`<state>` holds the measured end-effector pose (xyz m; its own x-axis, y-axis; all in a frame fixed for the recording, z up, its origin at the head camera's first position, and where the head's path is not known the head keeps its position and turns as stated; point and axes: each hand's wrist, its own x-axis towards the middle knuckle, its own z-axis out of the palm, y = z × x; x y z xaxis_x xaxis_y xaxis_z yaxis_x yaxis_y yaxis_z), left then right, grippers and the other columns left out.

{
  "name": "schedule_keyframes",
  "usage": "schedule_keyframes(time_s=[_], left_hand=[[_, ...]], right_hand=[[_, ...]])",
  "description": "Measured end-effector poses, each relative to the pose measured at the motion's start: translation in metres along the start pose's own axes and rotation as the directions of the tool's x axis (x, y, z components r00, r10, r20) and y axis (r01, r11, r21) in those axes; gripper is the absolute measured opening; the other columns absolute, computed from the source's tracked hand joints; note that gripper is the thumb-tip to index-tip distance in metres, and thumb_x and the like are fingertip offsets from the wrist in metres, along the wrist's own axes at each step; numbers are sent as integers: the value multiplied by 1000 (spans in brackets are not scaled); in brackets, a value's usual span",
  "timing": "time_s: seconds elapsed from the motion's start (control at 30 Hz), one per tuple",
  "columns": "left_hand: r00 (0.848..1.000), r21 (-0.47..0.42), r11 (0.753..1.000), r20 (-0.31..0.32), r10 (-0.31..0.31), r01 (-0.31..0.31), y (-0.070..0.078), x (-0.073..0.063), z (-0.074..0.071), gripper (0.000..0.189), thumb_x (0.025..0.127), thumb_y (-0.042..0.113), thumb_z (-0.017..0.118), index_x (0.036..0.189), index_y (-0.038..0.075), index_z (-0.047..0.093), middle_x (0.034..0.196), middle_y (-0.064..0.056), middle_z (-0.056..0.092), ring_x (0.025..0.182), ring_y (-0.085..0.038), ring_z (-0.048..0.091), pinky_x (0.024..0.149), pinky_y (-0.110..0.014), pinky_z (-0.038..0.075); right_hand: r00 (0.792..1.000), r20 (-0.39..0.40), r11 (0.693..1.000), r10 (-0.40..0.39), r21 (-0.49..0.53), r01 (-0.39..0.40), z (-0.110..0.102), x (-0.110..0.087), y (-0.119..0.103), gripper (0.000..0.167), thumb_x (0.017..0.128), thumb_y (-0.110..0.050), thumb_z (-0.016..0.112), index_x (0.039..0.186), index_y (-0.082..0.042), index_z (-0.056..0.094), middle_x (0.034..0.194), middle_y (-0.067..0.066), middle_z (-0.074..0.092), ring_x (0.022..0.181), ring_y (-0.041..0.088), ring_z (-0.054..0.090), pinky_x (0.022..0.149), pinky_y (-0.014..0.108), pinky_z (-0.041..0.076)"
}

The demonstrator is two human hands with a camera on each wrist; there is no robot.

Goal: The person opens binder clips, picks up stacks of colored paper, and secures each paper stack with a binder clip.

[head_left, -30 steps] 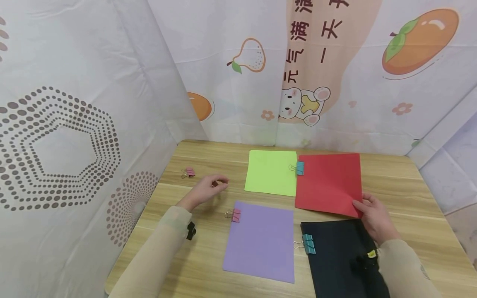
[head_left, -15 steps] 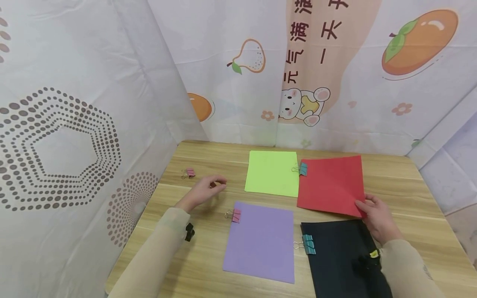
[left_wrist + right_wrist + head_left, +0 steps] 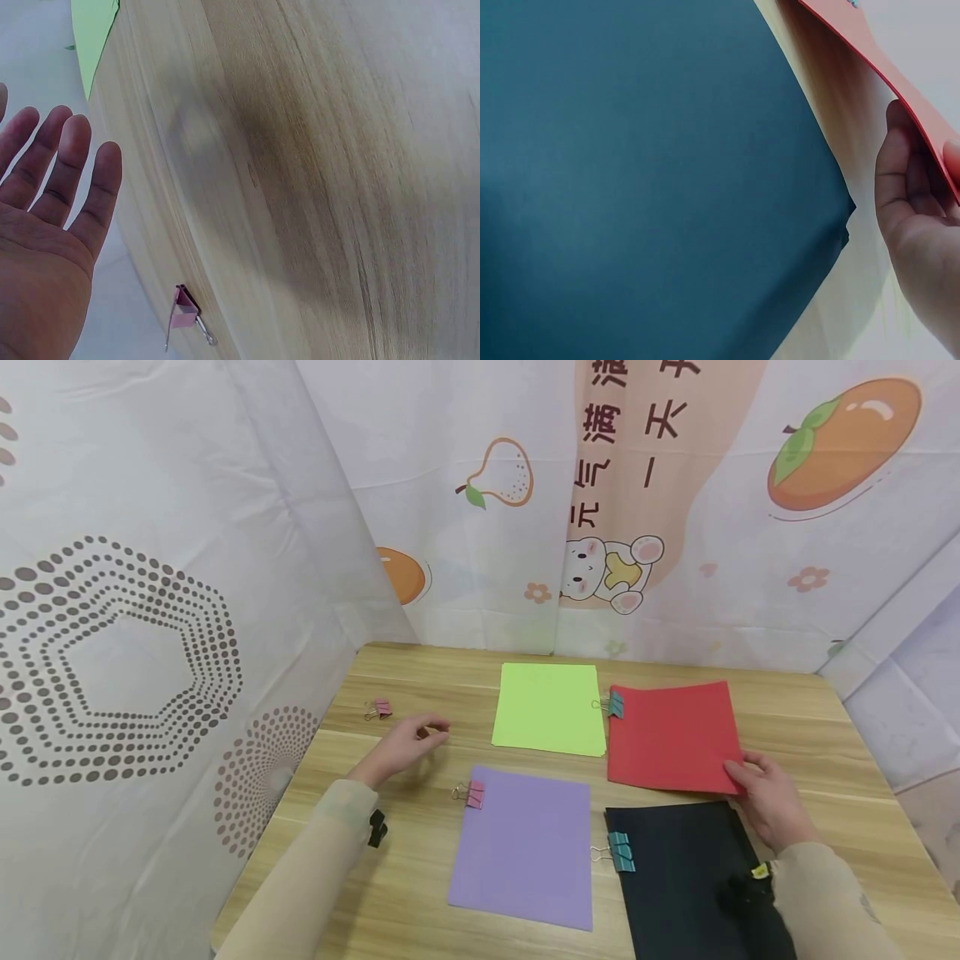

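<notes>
My right hand pinches the near right corner of a red paper stack, thumb on top and fingers underneath, as the right wrist view also shows. A teal binder clip grips the stack's far left corner. Left of it lies a lime green paper stack. My left hand hovers over the table with relaxed fingers and holds nothing; in the left wrist view its palm shows. Beyond it lies a loose pink binder clip.
A purple paper stack with a pink binder clip lies front centre. At front right, under my right forearm, is a black paper stack with a teal binder clip. Printed curtains hang behind the wooden table.
My right hand has shifted the red stack and its teal clip slightly to the right, uncovering more of the lime green stack's right edge. My left hand has drawn back a little to the left.
</notes>
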<state>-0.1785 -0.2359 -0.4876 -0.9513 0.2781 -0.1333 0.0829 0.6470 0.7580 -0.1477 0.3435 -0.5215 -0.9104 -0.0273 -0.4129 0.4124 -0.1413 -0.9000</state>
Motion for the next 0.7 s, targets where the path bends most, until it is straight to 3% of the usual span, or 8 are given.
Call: schedule_keyframes(time_s=[0.23,0.33,0.43,0.5,0.57,0.7], left_hand=[[1000,0,1000,-13,-28,28,-3,-3,-3,41,103,34,62,135,9,64,121,-2,69,104,-20,60,89,-41,52],[999,-3,999,-13,-38,38,-5,-4,-5,42,104,35,61,136,8,63,121,-3,69,104,-21,60,89,-41,52],[999,-4,999,-19,-41,41,-7,-5,-7,42,104,34,61,137,8,63,121,-3,69,103,-21,60,89,-41,52],[999,-4,999,-25,-39,39,-9,-6,-9,41,104,33,61,137,8,63,121,-3,69,104,-21,60,89,-42,52],[999,-3,999,-35,-37,37,-12,-6,-10,40,104,32,61,137,8,63,121,-4,70,104,-22,60,88,-41,52],[998,7,999,-42,-37,37,-17,-7,-14,40,104,31,61,137,7,63,122,-5,69,104,-23,60,87,-41,52]], right_hand=[[1000,-10,999,21,31,-20,-5,2,0,37,99,-33,67,126,-25,42,98,-21,62,91,-4,67,78,18,57],[1000,-17,999,23,29,-23,-5,2,0,41,99,-34,67,130,-25,42,107,-18,56,92,-6,65,79,17,57],[999,-25,999,30,41,-29,-5,2,-1,60,100,-33,66,148,-19,34,123,-7,50,93,-7,64,80,17,57],[999,-25,999,28,47,-27,-4,2,-1,70,101,-32,65,156,-14,25,125,-5,47,93,-7,64,80,17,57],[999,-27,998,19,66,-17,-4,1,-1,73,101,-30,64,158,-11,22,121,-7,52,92,-6,65,80,18,57],[1000,-19,993,-20,114,22,-3,-1,0,52,102,-24,64,145,-12,37,102,-19,63,91,-1,69,78,20,59]])
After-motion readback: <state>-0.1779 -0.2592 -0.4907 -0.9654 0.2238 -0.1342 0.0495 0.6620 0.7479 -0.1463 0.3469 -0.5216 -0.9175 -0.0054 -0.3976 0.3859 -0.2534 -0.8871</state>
